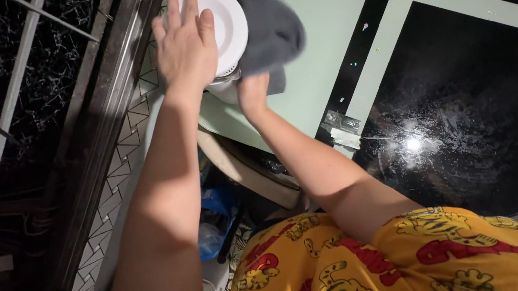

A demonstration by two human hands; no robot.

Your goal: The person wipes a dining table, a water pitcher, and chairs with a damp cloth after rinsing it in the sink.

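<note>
Patterned shirt (356, 273) | left hand (185, 42) flat on white appliance (226, 20) | right hand (254, 93) fingers clenching grey cloth (270, 30)

White round appliance (226, 23), smooth domed top, glossy, sits at the far edge of the pale green surface (324, 30). We see our left hand (185, 42) pressed flat on its top, fingers (173, 3) spread. Grey cloth (270, 30), soft and bunched, lies against the appliance's right side; our right hand (253, 93) grips it from below, mostly hidden by the cloth.
</note>
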